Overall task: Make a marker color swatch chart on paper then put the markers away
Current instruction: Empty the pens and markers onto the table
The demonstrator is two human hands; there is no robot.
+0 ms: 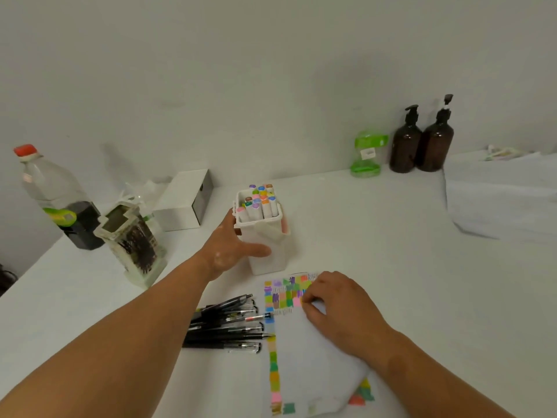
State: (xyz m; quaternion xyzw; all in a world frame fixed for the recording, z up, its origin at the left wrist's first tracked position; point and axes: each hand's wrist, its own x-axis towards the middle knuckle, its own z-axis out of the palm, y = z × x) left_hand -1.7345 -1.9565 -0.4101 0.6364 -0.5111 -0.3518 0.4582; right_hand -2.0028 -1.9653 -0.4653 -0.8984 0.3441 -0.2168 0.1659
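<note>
I see the marker box (268, 254) as white plastic, matt with a faint sheen; the markers (254, 211) in it have smooth white plastic barrels. The paper (301, 357) looks matt, its inked patches flat and dull. The pens (226, 325) are glossy black plastic with shiny clips. The table (391, 267) reads smooth, matt white. The two brown bottles (405, 149) are glossy; glass or plastic, I cannot tell

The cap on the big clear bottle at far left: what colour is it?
Orange-red; the cap shows plainly in the head view.
</note>
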